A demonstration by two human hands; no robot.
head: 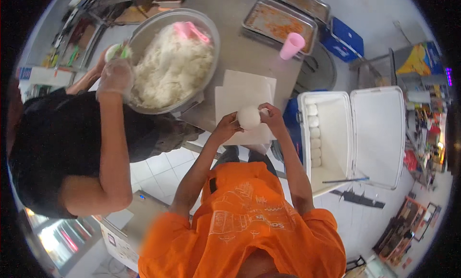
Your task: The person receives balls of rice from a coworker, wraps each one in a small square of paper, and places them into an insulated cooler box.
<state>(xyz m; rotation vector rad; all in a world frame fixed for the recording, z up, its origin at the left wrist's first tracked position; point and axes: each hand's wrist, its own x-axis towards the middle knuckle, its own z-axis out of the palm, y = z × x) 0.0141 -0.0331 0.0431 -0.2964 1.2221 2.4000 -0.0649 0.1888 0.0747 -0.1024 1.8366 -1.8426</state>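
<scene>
Between my two hands, over sheets of pale paper (237, 94) at the table's near edge, is a round white bundle (249, 118), seemingly wrapped. My left hand (227, 127) grips its left side. My right hand (271, 116) pinches a bit of white material at its right side. Left of the paper stands a large tub (215, 44) heaped with cooked white rice (173, 69), a pink scoop (189, 30) lying on top. Similar white bundles (315, 133) are lined up along the inner left wall of an open cooler (331, 134).
At my left a co-worker's gloved hand (115, 76) holds a small white and green item beside the tub. A pink cup (292, 46) stands by a metal tray (266, 20) with orange food residue. The cooler's raised lid (378, 134) extends right; a blue cooler (344, 38) stands beyond.
</scene>
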